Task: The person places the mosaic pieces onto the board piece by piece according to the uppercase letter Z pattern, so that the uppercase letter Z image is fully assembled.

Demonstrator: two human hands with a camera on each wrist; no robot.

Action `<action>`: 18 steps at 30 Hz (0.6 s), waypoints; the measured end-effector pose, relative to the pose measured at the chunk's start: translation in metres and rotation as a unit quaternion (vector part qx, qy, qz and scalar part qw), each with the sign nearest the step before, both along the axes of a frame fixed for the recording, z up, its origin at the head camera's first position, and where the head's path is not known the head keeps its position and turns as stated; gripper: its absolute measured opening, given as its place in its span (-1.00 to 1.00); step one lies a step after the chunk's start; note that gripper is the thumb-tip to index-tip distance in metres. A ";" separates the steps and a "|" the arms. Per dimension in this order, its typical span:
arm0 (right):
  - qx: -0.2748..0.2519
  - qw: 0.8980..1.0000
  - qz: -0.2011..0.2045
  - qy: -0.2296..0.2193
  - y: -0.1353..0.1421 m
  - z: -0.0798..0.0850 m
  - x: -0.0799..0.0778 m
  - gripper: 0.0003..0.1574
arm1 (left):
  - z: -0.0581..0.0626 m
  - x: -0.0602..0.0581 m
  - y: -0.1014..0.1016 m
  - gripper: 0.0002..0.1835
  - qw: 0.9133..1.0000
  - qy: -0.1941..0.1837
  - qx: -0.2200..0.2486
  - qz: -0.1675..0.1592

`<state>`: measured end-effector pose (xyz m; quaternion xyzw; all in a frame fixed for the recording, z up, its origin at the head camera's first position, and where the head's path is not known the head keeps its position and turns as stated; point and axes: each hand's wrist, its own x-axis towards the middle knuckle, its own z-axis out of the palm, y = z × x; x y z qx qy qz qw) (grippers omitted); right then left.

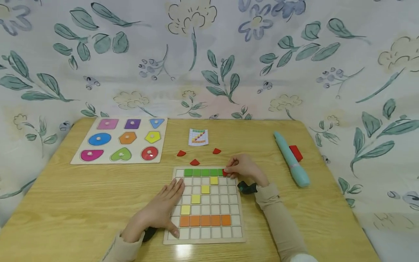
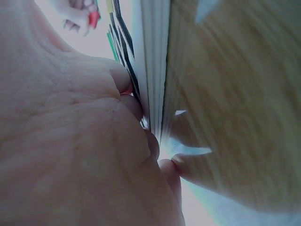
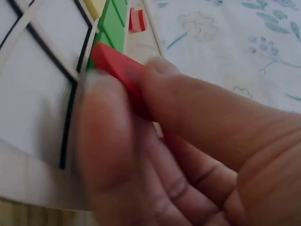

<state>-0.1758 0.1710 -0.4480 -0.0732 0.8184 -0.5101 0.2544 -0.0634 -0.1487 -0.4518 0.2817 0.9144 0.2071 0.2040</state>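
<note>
My right hand (image 1: 243, 167) pinches a small red wooden piece (image 3: 123, 70) between thumb and fingertip. It holds the piece at the top row of the wooden grid board (image 1: 242, 233), at the right end of several green tiles (image 1: 205, 172). My left hand (image 1: 163, 205) lies over the board's left edge with its fingers extended. Several yellow tiles (image 1: 195, 199) form a diagonal on the grid. Lower down runs a row of orange tiles (image 1: 205, 220). Three loose red fan-shaped pieces, one nearest the board (image 1: 194, 162), lie on the table behind it.
A small pattern card (image 1: 198, 137) lies behind the red pieces. On the left is a knobbed shape puzzle (image 1: 119, 140). A teal tapered object (image 1: 292, 160) and a red block (image 1: 296, 153) lie to the right. The wooden table (image 1: 82, 203) meets a floral cloth (image 1: 229, 54) at the back.
</note>
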 end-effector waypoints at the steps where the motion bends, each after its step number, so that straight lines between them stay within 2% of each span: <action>1: 0.000 1.000 0.009 -0.007 -0.001 0.001 0.001 -0.84 | 0.000 0.000 0.000 0.55 1.000 -0.002 0.002 0.001; 8: 0.046 0.998 0.044 -0.015 -0.011 0.003 0.008 -0.86 | -0.001 0.000 0.000 0.56 1.000 -0.003 0.007 0.001; 18: 0.084 0.996 0.029 0.008 -0.025 0.006 0.014 -0.74 | -0.002 0.000 -0.001 0.56 1.000 0.008 0.003 0.000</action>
